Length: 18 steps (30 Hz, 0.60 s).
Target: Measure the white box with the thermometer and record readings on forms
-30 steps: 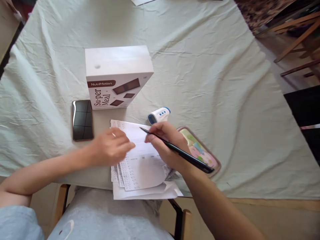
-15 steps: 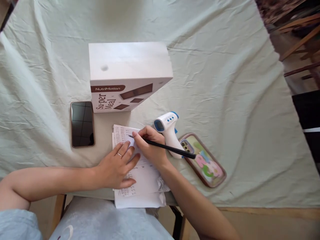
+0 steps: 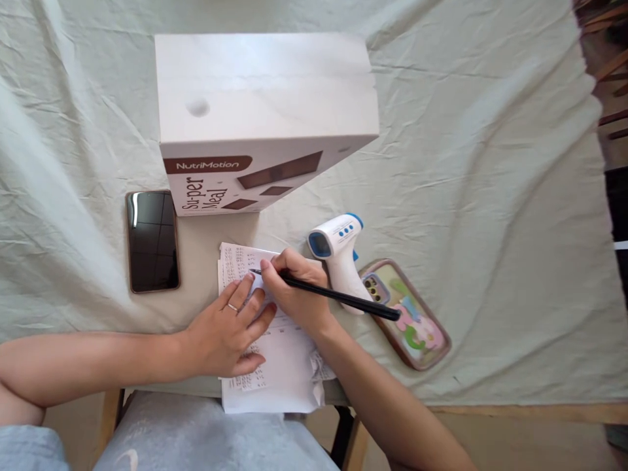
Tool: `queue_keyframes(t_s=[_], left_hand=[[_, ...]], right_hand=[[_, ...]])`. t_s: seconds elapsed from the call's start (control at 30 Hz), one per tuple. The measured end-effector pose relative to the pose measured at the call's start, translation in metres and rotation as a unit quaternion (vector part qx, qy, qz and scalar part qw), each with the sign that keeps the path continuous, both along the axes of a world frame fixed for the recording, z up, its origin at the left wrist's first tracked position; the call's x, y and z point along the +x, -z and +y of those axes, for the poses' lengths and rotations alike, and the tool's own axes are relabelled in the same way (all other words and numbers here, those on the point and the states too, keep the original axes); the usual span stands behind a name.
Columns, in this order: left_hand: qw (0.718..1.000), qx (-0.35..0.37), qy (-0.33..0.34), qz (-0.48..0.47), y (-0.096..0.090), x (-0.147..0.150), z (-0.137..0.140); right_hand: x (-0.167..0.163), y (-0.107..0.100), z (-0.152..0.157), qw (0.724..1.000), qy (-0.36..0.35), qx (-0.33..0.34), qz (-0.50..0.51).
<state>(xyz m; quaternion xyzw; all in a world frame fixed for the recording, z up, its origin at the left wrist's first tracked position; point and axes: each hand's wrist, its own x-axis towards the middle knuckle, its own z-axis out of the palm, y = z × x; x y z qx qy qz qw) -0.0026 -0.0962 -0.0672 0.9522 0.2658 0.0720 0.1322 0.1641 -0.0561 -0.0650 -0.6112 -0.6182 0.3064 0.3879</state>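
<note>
My right hand (image 3: pixel 297 291) grips a long black pen (image 3: pixel 338 296), its tip at the upper part of a paper sheet with rows of small handwriting or print. The sheet belongs to a stack of papers (image 3: pixel 275 396) at the table's front edge. On the left part of the stack lies my left hand (image 3: pixel 226 330), flat with fingers spread and a ring on one finger. Just beyond my right hand is a white and blue infrared thermometer (image 3: pixel 343 261). Part of the writing is hidden under both hands.
A tall white box (image 3: pixel 265 91) labelled "Su-per Meal" stands behind the papers. A dark-screened phone (image 3: pixel 153 242) lies left of it. Another phone in a colourful case (image 3: pixel 417 327) lies face down at right, beside the thermometer. A pale, wrinkled cloth (image 3: pixel 515 261) covers the table.
The view has shifted closer, so the box looks larger and higher. The pen tip has moved slightly left on the paper. My left hand stays resting on the stack.
</note>
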Motion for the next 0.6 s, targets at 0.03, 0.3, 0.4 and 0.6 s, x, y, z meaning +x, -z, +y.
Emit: queue_keyframes(t_s=[0.03, 0.3, 0.4, 0.6], left_hand=[[1.000, -0.001, 0.001, 0.001, 0.0002, 0.0000, 0.0001], [1.000, 0.017, 0.003, 0.000, 0.0002, -0.0001, 0.0011], [1.000, 0.019, -0.001, 0.000, -0.0005, 0.0000, 0.0010], [1.000, 0.023, -0.001, -0.005, -0.0009, -0.0003, 0.0004]], right_hand=[[0.0001, 0.0001, 0.0000, 1.000, -0.001, 0.000, 0.001], [0.0006, 0.0017, -0.0003, 1.000, 0.008, 0.000, 0.014], [0.0003, 0.0010, 0.0003, 1.000, 0.006, 0.000, 0.009], [0.0000, 0.0008, 0.0004, 1.000, 0.012, -0.001, 0.005]])
